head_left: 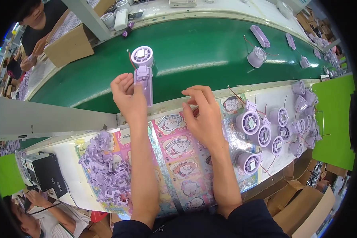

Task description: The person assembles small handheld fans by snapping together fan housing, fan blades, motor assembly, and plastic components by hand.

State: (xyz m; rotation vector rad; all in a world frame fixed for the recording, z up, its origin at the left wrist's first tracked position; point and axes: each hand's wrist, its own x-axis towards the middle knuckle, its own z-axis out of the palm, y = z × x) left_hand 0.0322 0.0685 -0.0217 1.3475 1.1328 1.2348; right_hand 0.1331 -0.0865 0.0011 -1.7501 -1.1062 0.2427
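Observation:
My left hand (127,93) is closed at the side of a lilac handheld fan (142,55), its thumb against the handle. The fan's round head points away from me over the green belt, with thin wires beside it. My right hand (202,113) holds nothing; its fingers are loosely bent and apart, above the near edge of the belt. Beneath my arms lies a mat of colourful cartoon prints (178,146). A heap of small lilac clip-shaped parts (107,170) sits left of my left forearm. To the right stand several lilac fan heads (250,123) with wires.
The green conveyor belt (202,43) runs across ahead, carrying a lilac fan head (257,57) and a lilac handle shell (260,36) farther right. A grey metal post (51,119) juts in from the left. A black box (47,174) stands at lower left; cardboard boxes (297,202) lie lower right. Co-workers sit at left.

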